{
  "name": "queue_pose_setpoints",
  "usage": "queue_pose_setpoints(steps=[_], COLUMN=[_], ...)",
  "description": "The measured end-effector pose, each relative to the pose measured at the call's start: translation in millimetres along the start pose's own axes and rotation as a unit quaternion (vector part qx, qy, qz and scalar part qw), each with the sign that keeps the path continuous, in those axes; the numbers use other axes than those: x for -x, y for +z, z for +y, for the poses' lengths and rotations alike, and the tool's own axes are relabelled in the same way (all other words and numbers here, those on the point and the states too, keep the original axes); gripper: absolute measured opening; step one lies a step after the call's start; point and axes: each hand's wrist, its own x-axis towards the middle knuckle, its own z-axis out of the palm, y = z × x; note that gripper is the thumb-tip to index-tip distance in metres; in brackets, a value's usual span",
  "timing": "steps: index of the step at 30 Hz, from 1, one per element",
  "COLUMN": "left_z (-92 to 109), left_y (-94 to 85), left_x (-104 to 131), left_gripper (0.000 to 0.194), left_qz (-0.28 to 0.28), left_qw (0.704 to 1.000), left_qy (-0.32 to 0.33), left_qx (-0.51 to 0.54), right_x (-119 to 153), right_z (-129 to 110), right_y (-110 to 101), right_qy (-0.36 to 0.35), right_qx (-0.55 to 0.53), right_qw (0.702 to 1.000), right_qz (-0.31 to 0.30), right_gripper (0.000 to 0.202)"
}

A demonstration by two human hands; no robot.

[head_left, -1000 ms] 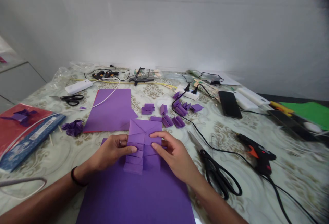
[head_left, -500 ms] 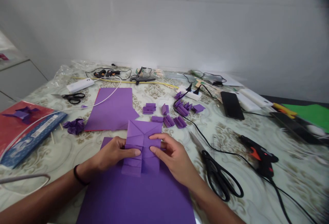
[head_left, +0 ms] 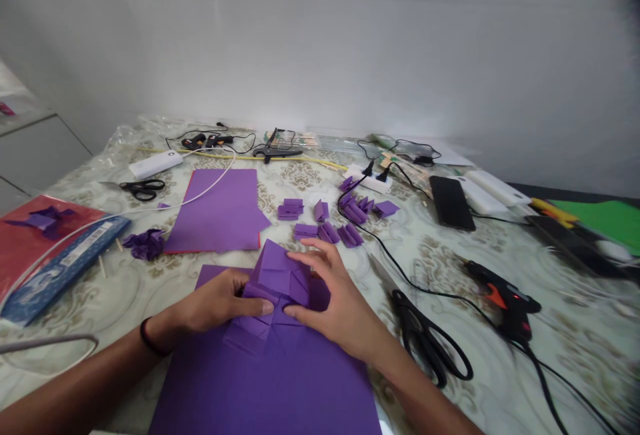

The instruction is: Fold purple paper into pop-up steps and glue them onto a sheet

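Observation:
Creased purple paper (head_left: 277, 280), partly folded up along its crease lines, is between my two hands. My left hand (head_left: 223, 298) pinches its left side, thumb pressed on top and the other fingers hidden beneath. On the right side, my right hand (head_left: 333, 295) grips the paper with the thumb at the near fold and the fingertips over the far flap. Below both hands lies a large flat purple sheet (head_left: 270, 388). Several small folded purple paper pieces (head_left: 327, 232) sit just beyond the hands.
Black-handled scissors (head_left: 430, 338) and a black glue gun (head_left: 505, 298) with its cord lie to the right. Behind are a white power strip (head_left: 370, 180), a phone (head_left: 451, 203) and another purple sheet (head_left: 220, 208). Crumpled purple paper (head_left: 145, 244) and smaller scissors (head_left: 140, 188) are at left.
The paper's far part has been bent up and inward from lying nearly flat. My right hand's fingers have spread wider and moved over the raised flap; my left hand has stayed nearly in place.

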Motion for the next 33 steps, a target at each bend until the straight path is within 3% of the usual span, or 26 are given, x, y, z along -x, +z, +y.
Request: queue_pose_setpoints(steps=[3, 6, 13, 15, 18, 21, 25, 29, 33], left_z=[1.1, 4.0, 10.8, 9.0, 1.7, -5.7, -6.1, 0.1, 11.0], left_y=[-1.9, -4.9, -8.4, -9.8, -13.6, -15.1, -3.7, 15.5, 24.9], left_x=[-1.0, -1.6, -0.1, -0.5, -2.7, -4.0, 0.0, 6.0, 10.8], left_gripper=[0.039, 0.038, 0.046, 0.050, 0.073, 0.080, 0.052, 0.039, 0.032], left_qz=[-0.013, -0.019, -0.042, -0.026, 0.047, 0.132, 0.190, 0.104, 0.040], left_qw=[1.000, 0.999, 0.994, 0.991, 0.979, 0.948, 0.878, 0.820, 0.792], left_qy=[0.009, 0.018, 0.028, 0.039, 0.072, 0.125, 0.218, 0.295, 0.304], left_qx=[-0.011, -0.029, -0.092, -0.123, -0.185, -0.261, -0.382, -0.479, -0.529], right_x=[-1.2, -1.9, -1.9, -2.6, -4.3, -5.6, -4.8, -3.6, -3.7], right_z=[2.2, 2.5, 0.4, -0.2, -0.4, -1.2, -6.3, -12.8, -15.6], right_y=[-2.7, -3.6, -0.9, -0.7, -2.3, -4.4, -5.0, -3.6, -0.8], right_qy=[-0.045, -0.083, -0.123, -0.116, -0.086, -0.062, -0.037, -0.011, 0.011], right_qx=[0.054, 0.077, 0.096, 0.099, 0.104, 0.106, 0.109, 0.112, 0.107], right_qw=[0.997, 0.994, 0.986, 0.984, 0.980, 0.974, 0.968, 0.969, 0.973], right_qz=[-0.020, 0.002, 0.062, 0.093, 0.144, 0.191, 0.222, 0.221, 0.204], right_gripper=[0.055, 0.035, 0.032, 0.027, 0.023, 0.019, 0.011, 0.018, 0.018])
